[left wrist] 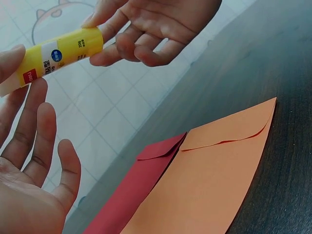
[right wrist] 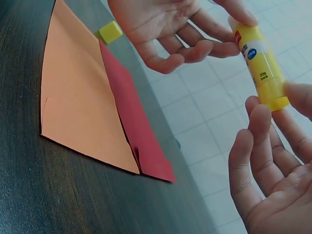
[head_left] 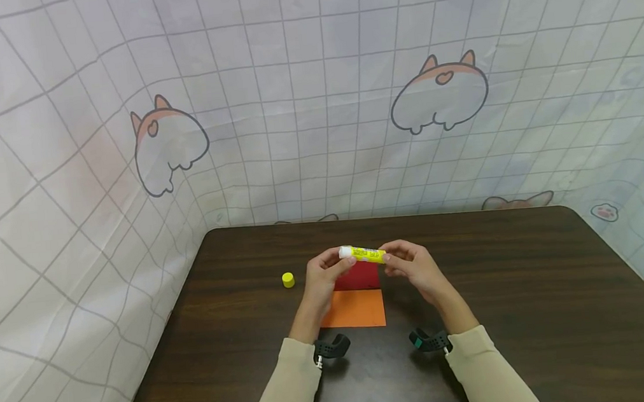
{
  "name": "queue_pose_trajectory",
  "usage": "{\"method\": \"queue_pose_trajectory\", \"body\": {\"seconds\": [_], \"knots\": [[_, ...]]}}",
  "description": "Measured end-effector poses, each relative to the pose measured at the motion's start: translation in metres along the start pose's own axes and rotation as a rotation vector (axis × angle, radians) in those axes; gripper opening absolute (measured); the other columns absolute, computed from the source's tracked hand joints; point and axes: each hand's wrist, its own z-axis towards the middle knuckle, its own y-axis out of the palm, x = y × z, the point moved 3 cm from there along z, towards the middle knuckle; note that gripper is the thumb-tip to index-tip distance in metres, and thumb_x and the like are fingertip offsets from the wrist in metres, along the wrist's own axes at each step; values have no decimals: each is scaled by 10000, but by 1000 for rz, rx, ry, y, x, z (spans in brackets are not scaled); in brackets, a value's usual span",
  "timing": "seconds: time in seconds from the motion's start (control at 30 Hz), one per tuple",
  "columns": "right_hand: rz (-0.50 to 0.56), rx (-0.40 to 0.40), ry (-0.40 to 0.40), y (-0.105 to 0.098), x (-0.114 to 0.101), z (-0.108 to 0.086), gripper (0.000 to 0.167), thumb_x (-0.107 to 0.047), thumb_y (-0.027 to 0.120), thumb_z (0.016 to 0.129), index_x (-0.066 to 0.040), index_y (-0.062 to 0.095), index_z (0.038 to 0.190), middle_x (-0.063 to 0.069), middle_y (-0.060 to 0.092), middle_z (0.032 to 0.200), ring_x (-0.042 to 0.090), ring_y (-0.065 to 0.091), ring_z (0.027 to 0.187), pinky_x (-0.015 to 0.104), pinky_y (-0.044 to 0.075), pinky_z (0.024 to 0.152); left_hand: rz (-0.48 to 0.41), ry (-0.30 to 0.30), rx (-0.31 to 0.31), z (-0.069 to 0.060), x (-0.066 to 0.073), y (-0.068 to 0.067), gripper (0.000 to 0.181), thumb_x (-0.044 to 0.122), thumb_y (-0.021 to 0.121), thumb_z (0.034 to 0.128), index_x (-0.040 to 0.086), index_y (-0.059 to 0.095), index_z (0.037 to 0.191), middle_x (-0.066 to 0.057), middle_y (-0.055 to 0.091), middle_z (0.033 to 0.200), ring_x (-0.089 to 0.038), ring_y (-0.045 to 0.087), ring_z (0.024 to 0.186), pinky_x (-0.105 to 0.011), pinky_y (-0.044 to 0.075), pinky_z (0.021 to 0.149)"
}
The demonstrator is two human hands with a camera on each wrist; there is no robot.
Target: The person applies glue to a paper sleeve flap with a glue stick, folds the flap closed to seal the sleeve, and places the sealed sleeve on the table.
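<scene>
A yellow glue stick [head_left: 366, 254] is held sideways above the table between both hands. My left hand [head_left: 322, 281] pinches its white, uncapped end between thumb and fingers. At the yellow base end, my right hand [head_left: 420, 268] pinches it with thumb and fingertips; the other fingers are loosely bent. Below the hands lies an orange envelope [left wrist: 209, 175], its flap showing in the left wrist view. Against its far edge lies a red envelope [right wrist: 134, 102], partly hidden by the hands in the head view. The yellow glue cap [head_left: 288, 280] stands on the table left of my left hand.
The dark wood-grain table [head_left: 536, 284] has rounded far corners. Behind it and along the sides hangs a white grid-patterned cloth [head_left: 302, 100] with cartoon dog prints. Black straps [head_left: 335, 347] are worn at both wrists, over beige sleeves.
</scene>
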Motion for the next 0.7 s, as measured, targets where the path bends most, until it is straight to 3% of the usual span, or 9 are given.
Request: {"method": "queue_pose_trajectory", "body": {"seconds": [0.2, 0.37, 0.6, 0.7], "knots": [[-52, 23, -46, -1, -2, -1, 329, -145, 701, 977, 17, 620, 1252, -2, 669, 1036, 188, 671, 886, 276, 594, 818, 13, 12, 3, 0, -1, 0, 327, 140, 766, 924, -3, 696, 1210, 9, 723, 1036, -219, 687, 962, -365, 581, 929], [-45, 44, -66, 0, -5, -1, 341, -116, 743, 940, 21, 631, 1232, -12, 681, 1048, 143, 649, 886, 236, 581, 813, 7, 14, 4, 0, 1, 1, 323, 155, 770, 920, 2, 704, 1196, 10, 732, 1015, -366, 680, 1053, -436, 572, 967], [-39, 59, -84, 0, -7, -2, 333, -49, 751, 916, 43, 633, 1214, -28, 679, 1032, 137, 619, 884, 217, 575, 812, 7, -1, 20, -1, 0, 2, 332, 174, 784, 909, 12, 707, 1188, 20, 735, 1001, -221, 686, 940, -419, 572, 952], [-51, 64, -94, 0, -7, -2, 329, -42, 754, 911, 41, 635, 1207, -25, 677, 1035, 148, 611, 892, 215, 572, 811, 15, -1, 24, 0, -1, 1, 329, 176, 780, 913, 14, 706, 1188, 15, 736, 1010, -243, 685, 950, -425, 568, 952]]}}
